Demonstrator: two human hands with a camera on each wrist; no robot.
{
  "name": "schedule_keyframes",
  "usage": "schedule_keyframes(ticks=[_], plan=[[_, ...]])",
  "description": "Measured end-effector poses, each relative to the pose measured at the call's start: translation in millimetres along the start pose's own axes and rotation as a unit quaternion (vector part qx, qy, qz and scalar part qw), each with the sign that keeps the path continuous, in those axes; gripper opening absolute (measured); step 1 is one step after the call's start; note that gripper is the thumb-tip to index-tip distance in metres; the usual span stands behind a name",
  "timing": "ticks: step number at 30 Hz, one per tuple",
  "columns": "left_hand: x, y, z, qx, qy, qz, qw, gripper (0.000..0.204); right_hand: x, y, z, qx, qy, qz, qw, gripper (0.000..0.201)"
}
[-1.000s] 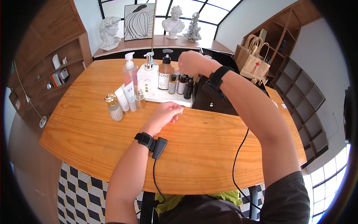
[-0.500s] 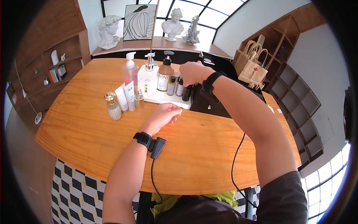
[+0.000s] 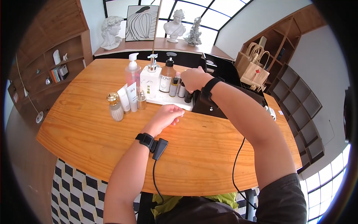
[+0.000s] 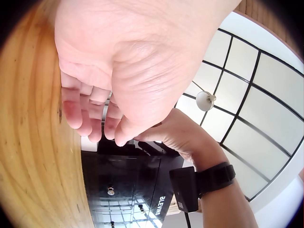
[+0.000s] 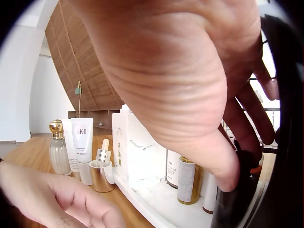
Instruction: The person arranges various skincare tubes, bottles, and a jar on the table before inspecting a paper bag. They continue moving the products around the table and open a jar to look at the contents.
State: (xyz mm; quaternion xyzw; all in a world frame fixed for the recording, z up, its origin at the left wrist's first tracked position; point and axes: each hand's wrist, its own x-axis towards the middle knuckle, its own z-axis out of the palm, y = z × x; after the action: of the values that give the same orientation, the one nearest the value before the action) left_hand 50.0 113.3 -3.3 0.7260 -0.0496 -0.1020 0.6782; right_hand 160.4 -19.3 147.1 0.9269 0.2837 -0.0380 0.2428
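My right hand (image 3: 195,79) is over the right end of a white tray (image 3: 169,102). Its thumb and fingers pinch a small dark bottle (image 5: 228,211), whose upper part they cover in the head view. Beside that bottle stand a small amber bottle (image 3: 173,89) with a grey label and a white-labelled one (image 3: 182,90). Further left on the tray are an amber pump bottle (image 3: 166,80) and a square white pump bottle (image 3: 150,83). My left hand (image 3: 167,115) rests on the wooden table in front of the tray, fingers loosely curled, holding nothing.
Left of the tray stand a ribbed gold-capped bottle (image 3: 116,110), two white tubes (image 3: 132,98) and a small dropper bottle (image 3: 141,100). A glossy black case (image 3: 214,108) is at the right, with paper bags (image 3: 253,71) behind it. A cable (image 3: 235,160) crosses the table's right side.
My right hand has come down from above the small bottles onto the dark one at the tray's right end. The left hand has stayed in place.
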Motion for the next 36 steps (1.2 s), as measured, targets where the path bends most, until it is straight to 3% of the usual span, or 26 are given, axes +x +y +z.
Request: schedule_keyframes(ticks=[5, 9, 12, 15, 18, 22, 29, 32, 36], plan=[[0.1, 0.4, -0.1, -0.005, 0.001, 0.009, 1.0, 0.029, -2.6, 2.7, -3.1, 0.003, 0.024, -0.01, 1.0, 0.038], [-1.8, -3.9, -0.8, -0.01, -0.01, 0.006, 1.0, 0.027, -7.5, 3.1, -15.2, 0.074, 0.083, -0.015, 0.994, 0.028], [2.6, -7.4, -1.4, -0.01, -0.013, 0.016, 1.0, 0.026, -11.7, -9.2, -28.4, 0.092, 0.138, -0.04, 0.985, 0.018], [2.6, -10.0, 2.4, 0.01, -0.013, 0.023, 1.0, 0.026, -24.1, -34.5, -45.7, 0.084, 0.128, -0.114, 0.982, 0.017], [4.2, -7.1, 3.8, 0.018, -0.018, 0.026, 0.999, 0.027, -2.0, -50.2, -21.5, 0.102, 0.181, -0.148, 0.967, 0.019], [6.0, -8.9, 2.6, 0.033, -0.02, 0.027, 0.999, 0.027, 6.2, -74.9, -13.3, 0.069, 0.114, -0.125, 0.983, 0.026], [10.8, -12.9, 2.4, 0.058, -0.018, 0.042, 0.997, 0.029, 7.4, -65.2, 0.8, 0.072, 0.102, -0.138, 0.982, 0.025], [11.2, -15.5, 4.5, 0.064, -0.028, 0.059, 0.996, 0.031, -14.2, -43.6, -6.1, 0.193, 0.175, -0.152, 0.953, 0.027], [8.2, -11.6, 7.8, 0.082, -0.01, 0.037, 0.996, 0.03, -71.0, -12.2, -10.4, 0.244, 0.23, -0.144, 0.931, 0.028]])
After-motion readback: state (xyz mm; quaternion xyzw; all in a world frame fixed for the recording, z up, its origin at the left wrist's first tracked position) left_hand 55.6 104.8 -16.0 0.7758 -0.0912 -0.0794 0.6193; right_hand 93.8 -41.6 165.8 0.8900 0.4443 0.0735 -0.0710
